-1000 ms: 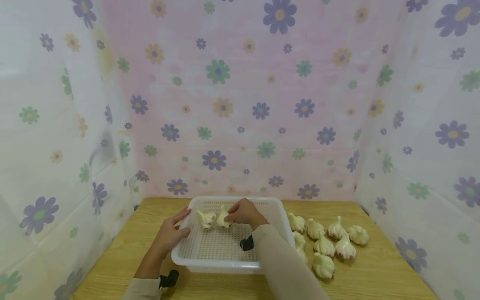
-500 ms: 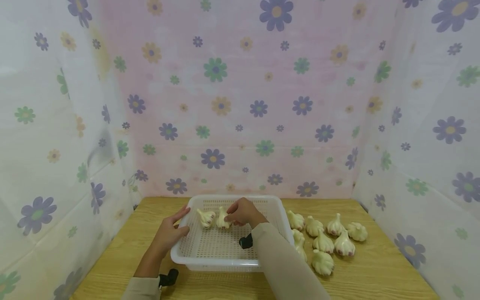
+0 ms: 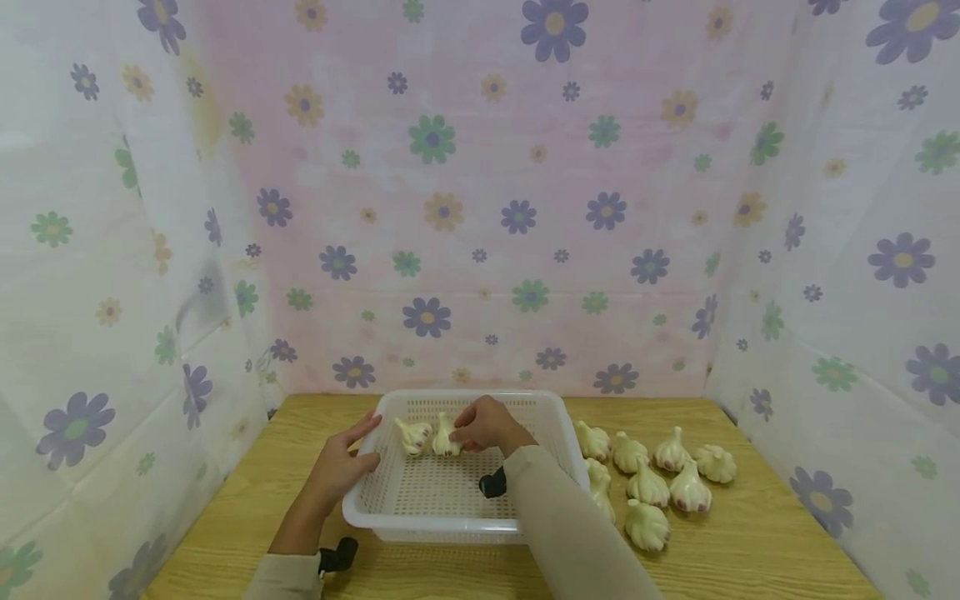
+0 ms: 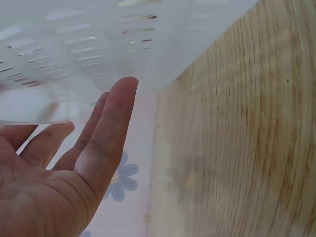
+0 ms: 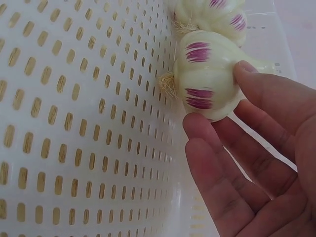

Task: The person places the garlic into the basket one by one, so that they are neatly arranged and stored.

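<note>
A white plastic basket [image 3: 431, 526] with slotted walls and base stands on the wooden table. Inside it, near the back left, two garlic bulbs lie side by side. My right hand [image 3: 491, 423] reaches into the basket and pinches the right-hand garlic bulb [image 5: 210, 74] between thumb and fingertips; its roots point at the slotted base. The other garlic bulb [image 3: 413, 437] sits just to its left. My left hand [image 3: 337, 471] is at the basket's left side, its fingers extended along the outer wall under the rim, as the left wrist view shows.
Several more garlic bulbs [image 3: 648, 487] lie in a loose group on the table [image 3: 750, 542], right of the basket. One garlic bulb [image 3: 600, 487] is close against the basket's right wall. Flower-patterned sheets [image 3: 480, 192] enclose the table at the back and both sides.
</note>
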The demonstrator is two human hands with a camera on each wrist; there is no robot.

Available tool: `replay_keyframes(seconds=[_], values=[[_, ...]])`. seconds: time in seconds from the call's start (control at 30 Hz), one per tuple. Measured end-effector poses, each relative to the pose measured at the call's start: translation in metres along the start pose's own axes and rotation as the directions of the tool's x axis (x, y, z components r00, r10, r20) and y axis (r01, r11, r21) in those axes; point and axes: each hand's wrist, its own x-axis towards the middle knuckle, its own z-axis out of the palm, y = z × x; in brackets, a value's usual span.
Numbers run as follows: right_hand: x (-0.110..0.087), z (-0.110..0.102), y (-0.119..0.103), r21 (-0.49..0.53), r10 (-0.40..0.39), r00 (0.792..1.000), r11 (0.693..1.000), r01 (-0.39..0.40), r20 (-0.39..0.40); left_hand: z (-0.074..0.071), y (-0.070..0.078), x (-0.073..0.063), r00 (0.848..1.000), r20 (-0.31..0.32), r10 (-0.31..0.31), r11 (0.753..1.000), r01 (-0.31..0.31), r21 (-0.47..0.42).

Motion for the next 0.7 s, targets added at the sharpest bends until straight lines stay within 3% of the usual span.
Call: replay_keyframes(seconds=[0.43, 0.7], values=[[0.002, 0.0, 0.002, 0.014, -0.008, 1.0, 1.0, 0.008, 0.014, -0.001, 0.002, -0.002, 1.0, -0.001, 0.008, 1.0, -0.008, 0.026], [-0.001, -0.004, -0.007, -0.079, 0.002, 0.999, 0.997, -0.006, -0.043, -0.001, 0.001, -0.001, 1.0, 0.008, 0.004, 1.0, -0.004, 0.005]])
